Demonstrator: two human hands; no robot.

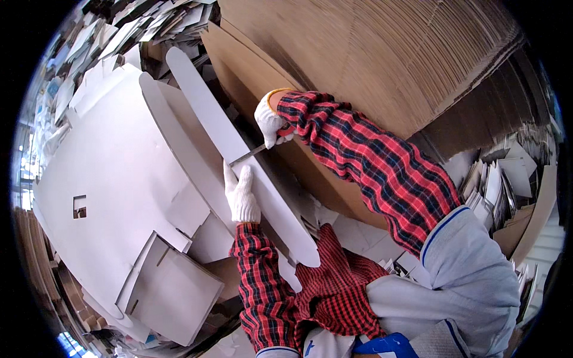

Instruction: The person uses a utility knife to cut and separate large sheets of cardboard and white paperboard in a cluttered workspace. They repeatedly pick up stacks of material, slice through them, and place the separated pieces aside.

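A long white cardboard strip (210, 113) with rounded ends stands slantwise in front of me. My left hand (242, 194), in a white knitted glove, grips its left edge, with the thumb on the white face and the fingers at the border. My right hand (273, 122), gloved too, is closed around the red handle (287, 130) of a knife. The knife's narrow dark blade (248, 155) lies across the strip just above my left fingertips. Whether the blade has cut into the cardboard I cannot tell.
A large white cardboard sheet (113, 161) with cut-outs and folded flaps fills the left. Brown corrugated sheets (382, 53) are stacked at the far right. Loose scraps (498, 185) pile up at the right and far left (89, 36). A checked red cloth (340, 286) covers my lap.
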